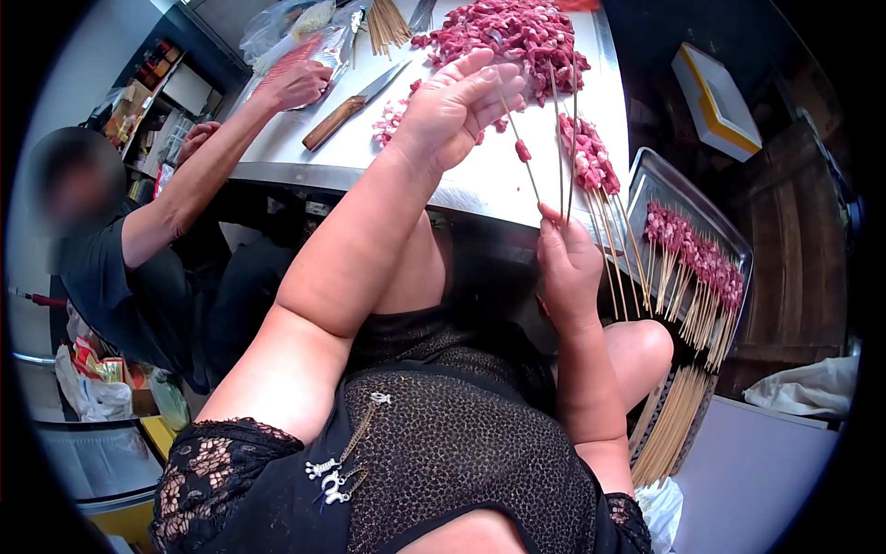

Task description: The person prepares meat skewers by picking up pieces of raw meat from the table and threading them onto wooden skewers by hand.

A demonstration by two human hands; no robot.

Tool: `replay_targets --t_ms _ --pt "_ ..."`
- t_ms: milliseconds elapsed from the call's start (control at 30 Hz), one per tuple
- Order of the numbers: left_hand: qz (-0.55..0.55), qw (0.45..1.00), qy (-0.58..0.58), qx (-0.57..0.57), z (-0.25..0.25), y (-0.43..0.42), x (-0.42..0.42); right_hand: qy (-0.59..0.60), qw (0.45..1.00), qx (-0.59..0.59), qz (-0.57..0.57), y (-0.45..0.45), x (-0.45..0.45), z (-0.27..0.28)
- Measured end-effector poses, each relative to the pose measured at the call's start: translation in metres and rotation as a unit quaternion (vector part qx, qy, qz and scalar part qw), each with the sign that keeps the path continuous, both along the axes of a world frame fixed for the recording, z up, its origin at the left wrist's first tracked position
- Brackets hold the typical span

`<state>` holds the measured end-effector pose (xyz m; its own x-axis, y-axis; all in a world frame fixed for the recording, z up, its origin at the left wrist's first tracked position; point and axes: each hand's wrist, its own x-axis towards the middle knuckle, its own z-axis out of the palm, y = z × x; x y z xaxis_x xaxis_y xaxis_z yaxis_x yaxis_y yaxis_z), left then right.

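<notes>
Meat threading at the near edge of the counter (489, 189), close to its near right corner. Right hand (568, 263): grip closed around a skewer (532, 175) bearing one meat piece (523, 150), plus two bare sticks (557, 138), upper ends over the counter. Left hand (452, 106): grip loosely spread by the skewer's upper end, fingertips blurred; impossible to tell if pinching anything. Probably best: steady the skewer low, pierce each piece centrally, slide down evenly, keep fingertips off the point. Around: meat heap (517, 37) toward the far edge; knife (362, 103) to its left; co-worker's hand (300, 85) farther left. Likely obstructions: bare sticks beside the working one; loaded skewers (595, 166) along the right edge, ends overhanging the near edge. Beyond the right edge: a tray (683, 189) of more skewered meat.
</notes>
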<state>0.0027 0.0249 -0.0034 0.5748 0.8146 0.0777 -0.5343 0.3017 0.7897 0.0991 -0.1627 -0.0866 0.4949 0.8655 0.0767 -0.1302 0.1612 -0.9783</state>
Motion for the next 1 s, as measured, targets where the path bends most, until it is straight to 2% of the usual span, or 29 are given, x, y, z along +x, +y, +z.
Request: replay_targets --t_ms 133,200,300,500,600,633,700,767,833,933,1000 --pt "-0.018 1.000 0.004 0.003 0.002 -0.004 0.000 -0.018 1.000 -0.003 -0.011 0.002 0.005 0.000" --pt "-0.031 0.998 0.051 0.025 0.003 -0.007 0.000 -0.024 1.000 0.000 -0.010 0.003 0.004 -0.002" --pt "-0.058 0.991 0.116 0.033 0.000 -0.011 0.002 0.014 1.000 0.006 0.003 0.004 0.004 -0.004" --pt "-0.128 0.977 0.164 0.044 -0.008 -0.030 0.013 0.106 0.994 0.029 0.002 0.005 0.002 -0.005" --pt "-0.177 0.958 0.193 0.116 -0.007 -0.020 0.015 0.114 0.993 0.035 -0.026 0.005 0.003 -0.007" --pt "-0.161 0.948 0.232 0.146 -0.008 -0.013 0.016 0.113 0.993 0.035 -0.027 0.005 0.004 -0.008" --pt "-0.062 0.914 0.318 0.245 -0.004 0.020 0.022 0.100 0.992 0.071 -0.025 0.003 0.009 -0.010" --pt "0.059 0.894 0.356 0.264 0.015 0.043 0.032 0.109 0.991 0.071 -0.026 0.001 0.011 -0.011" --pt "0.158 0.741 0.517 0.399 0.020 0.081 0.047 0.085 0.994 0.050 -0.036 -0.001 0.010 -0.011" --pt "0.150 0.587 0.624 0.493 0.012 0.123 0.078 0.064 0.996 0.043 -0.037 -0.005 0.008 -0.007" --pt "0.116 0.550 0.657 0.502 0.009 0.127 0.087 0.071 0.996 0.044 -0.031 -0.007 0.008 -0.006"
